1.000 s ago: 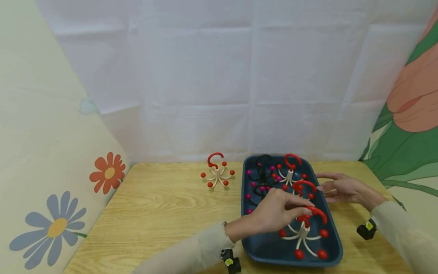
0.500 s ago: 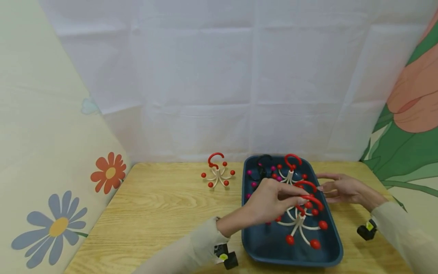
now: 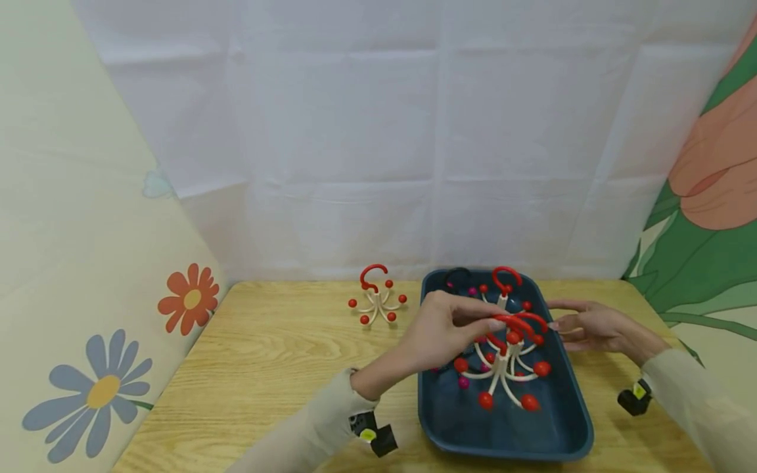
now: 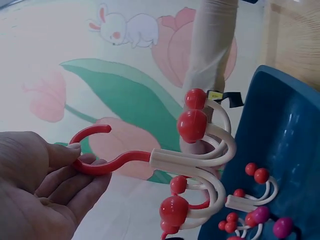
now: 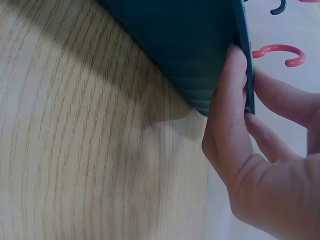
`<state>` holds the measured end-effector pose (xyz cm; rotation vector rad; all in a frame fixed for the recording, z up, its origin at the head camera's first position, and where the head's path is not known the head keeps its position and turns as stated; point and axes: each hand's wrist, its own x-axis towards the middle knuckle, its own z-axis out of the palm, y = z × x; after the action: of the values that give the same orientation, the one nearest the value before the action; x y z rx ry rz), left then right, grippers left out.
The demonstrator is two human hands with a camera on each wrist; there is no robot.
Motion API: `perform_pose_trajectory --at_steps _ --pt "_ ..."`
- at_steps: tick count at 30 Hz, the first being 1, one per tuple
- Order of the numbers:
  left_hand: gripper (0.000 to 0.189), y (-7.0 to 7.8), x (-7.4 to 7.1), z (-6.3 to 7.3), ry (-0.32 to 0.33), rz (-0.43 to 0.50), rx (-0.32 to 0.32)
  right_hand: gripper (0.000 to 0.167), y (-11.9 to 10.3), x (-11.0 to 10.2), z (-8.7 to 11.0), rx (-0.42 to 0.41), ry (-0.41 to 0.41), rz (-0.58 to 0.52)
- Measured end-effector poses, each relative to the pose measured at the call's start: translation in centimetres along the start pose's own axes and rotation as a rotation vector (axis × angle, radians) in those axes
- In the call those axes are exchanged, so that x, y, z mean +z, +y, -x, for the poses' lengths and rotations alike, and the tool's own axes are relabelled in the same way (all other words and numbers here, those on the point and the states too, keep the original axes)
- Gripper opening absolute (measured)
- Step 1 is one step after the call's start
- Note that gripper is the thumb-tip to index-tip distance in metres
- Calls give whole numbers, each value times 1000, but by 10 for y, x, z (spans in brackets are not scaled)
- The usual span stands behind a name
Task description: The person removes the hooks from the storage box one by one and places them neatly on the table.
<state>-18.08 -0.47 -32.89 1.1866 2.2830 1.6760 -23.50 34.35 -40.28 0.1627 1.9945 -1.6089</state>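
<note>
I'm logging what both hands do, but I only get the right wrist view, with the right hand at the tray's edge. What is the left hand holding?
Observer: The left hand pinches the red hook of a red-and-white hanger with red ball tips.
Operator: Thanks. Is any hanger outside the blue tray?
Observer: Yes, the head view shows a matching hanger standing on the wooden table, to the left of the tray.
Operator: Are all the ball tips red?
Observer: No, the left wrist view also shows a magenta ball inside the tray.
</note>
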Motion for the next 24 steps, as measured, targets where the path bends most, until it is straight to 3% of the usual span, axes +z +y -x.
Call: perform_pose_trajectory --at_steps 7,12,24 --pt "25 5 -27 4 37 27 -48 80 0 1 0 2 -2 -14" --pt "25 6 -45 9 64 -6 -57 81 0 1 -1 6 2 -20" --pt "25 -11 -90 25 201 -83 -87 79 2 0 -1 6 -7 -35"
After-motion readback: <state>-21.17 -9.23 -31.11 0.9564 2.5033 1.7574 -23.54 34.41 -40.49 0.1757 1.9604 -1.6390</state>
